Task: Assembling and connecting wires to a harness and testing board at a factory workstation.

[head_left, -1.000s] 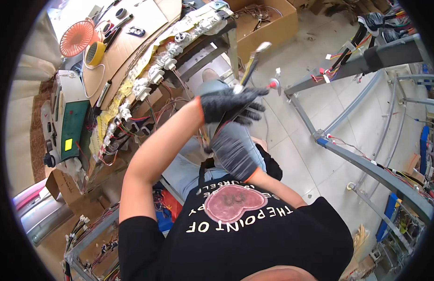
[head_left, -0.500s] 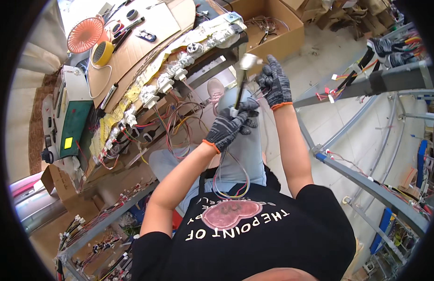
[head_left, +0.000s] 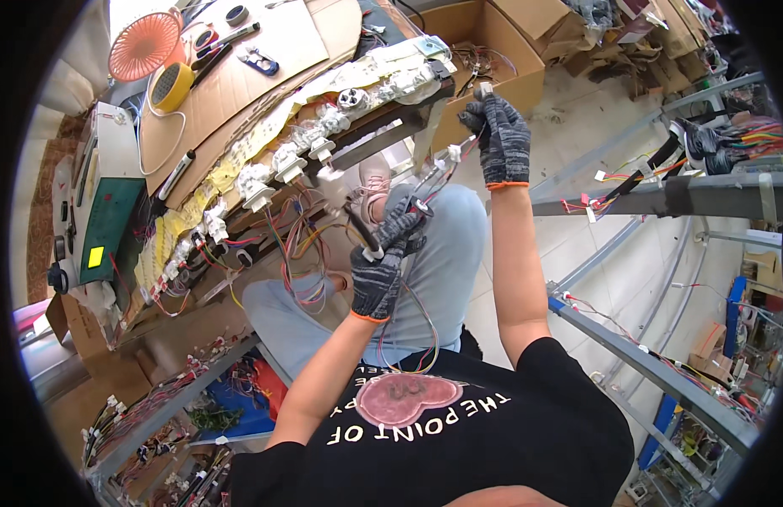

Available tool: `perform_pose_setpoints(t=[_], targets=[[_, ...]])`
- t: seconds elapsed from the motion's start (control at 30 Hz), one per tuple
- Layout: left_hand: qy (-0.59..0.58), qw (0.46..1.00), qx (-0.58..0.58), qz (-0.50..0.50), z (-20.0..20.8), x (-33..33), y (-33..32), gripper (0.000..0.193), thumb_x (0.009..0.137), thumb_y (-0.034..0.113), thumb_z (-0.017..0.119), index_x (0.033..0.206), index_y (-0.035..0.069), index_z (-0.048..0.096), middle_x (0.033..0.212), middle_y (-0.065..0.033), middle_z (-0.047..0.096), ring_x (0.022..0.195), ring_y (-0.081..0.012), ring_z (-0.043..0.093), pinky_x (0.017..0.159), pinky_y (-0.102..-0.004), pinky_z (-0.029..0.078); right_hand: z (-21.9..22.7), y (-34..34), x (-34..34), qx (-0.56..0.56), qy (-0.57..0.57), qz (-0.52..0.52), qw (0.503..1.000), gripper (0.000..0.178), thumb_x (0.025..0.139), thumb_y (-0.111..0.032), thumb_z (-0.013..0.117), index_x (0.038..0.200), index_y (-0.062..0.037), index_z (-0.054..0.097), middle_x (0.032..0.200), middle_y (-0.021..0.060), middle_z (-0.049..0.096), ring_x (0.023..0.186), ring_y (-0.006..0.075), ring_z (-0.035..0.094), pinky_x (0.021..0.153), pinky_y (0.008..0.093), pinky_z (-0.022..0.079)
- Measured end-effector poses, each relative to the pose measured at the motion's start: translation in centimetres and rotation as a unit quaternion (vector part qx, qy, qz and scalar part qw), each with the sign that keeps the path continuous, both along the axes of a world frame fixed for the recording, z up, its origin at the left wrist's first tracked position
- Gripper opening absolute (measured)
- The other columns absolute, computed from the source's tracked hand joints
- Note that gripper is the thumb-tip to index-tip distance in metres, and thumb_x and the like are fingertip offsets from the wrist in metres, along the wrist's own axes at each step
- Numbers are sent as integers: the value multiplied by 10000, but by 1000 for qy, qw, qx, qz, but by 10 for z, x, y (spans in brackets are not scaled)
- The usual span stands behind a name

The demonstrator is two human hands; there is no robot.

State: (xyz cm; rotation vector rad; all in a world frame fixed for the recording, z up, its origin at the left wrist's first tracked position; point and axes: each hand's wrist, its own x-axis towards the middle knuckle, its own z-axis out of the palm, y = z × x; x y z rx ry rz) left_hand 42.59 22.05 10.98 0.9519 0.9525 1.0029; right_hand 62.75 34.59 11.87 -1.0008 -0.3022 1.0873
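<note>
My left hand (head_left: 381,266), in a dark grey knit glove with an orange cuff, is closed around a wire harness above my lap. From its grip a black-sleeved cable (head_left: 358,226) slants up to a large white connector (head_left: 334,189), slightly blurred. Coloured wires (head_left: 428,317) of the harness loop down below this hand. My right hand (head_left: 504,144), gloved alike, is raised farther right with its fingers closed. A small pale connector (head_left: 485,88) shows at its fingertips. Thin wires with a white plug (head_left: 454,154) run between the two hands.
On the left, a cardboard-topped bench (head_left: 239,101) carries a row of white connectors (head_left: 287,162), yellow tape (head_left: 171,87), a marker (head_left: 177,175) and an orange fan (head_left: 144,46). A cardboard box (head_left: 518,80) stands ahead. Metal rails (head_left: 662,363) hung with wires flank my right.
My left hand has moved left and toward me, away from the right hand. The large white connector has swung from ahead of the hands to the left, near the bench edge.
</note>
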Motion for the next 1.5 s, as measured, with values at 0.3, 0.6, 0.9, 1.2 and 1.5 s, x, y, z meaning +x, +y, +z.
perform_pose_setpoints(t=[0.3, 0.6, 0.9, 1.2, 1.5], targets=[[-73, 983, -51, 160, 20, -5, -3, 270, 841, -66, 439, 1073, -10, 566, 1082, -120, 576, 970, -217, 582, 800, -312, 516, 8, 8, -18, 29, -126, 103, 986, 152, 829, -111, 588, 818, 39, 606, 659, 82, 607, 531, 125, 571, 521, 248, 487], [-58, 980, -56, 183, 17, -5, 3, 291, 848, -36, 429, 1115, 8, 535, 1095, -96, 565, 979, -205, 575, 785, -297, 505, 13, 14, -22, 12, -151, 82, 985, 169, 845, -136, 568, 810, 28, 588, 650, 81, 598, 548, 136, 566, 543, 258, 478], [22, 967, 19, 254, -1, 9, -4, 259, 802, -64, 528, 1053, -21, 578, 1049, -99, 585, 957, -179, 560, 814, -286, 493, -2, -43, -95, 51, -93, 130, 986, 199, 853, -69, 550, 1028, 21, 576, 862, 89, 624, 771, 138, 601, 730, 251, 481], [-35, 955, 66, 288, -3, 6, -9, 207, 803, -81, 511, 988, -36, 590, 1015, -122, 606, 936, -207, 586, 813, -315, 490, 9, -10, -62, -22, -145, 91, 985, 182, 857, -170, 533, 754, -28, 580, 582, 29, 555, 474, 85, 492, 473, 209, 381], [136, 969, 119, 167, -7, -12, -30, 234, 810, -47, 485, 1027, -59, 572, 1025, -138, 603, 941, -209, 582, 862, -327, 460, 17, 4, -59, -22, -123, 143, 982, 170, 820, -145, 586, 708, -17, 583, 561, 35, 543, 473, 95, 490, 454, 223, 373]])
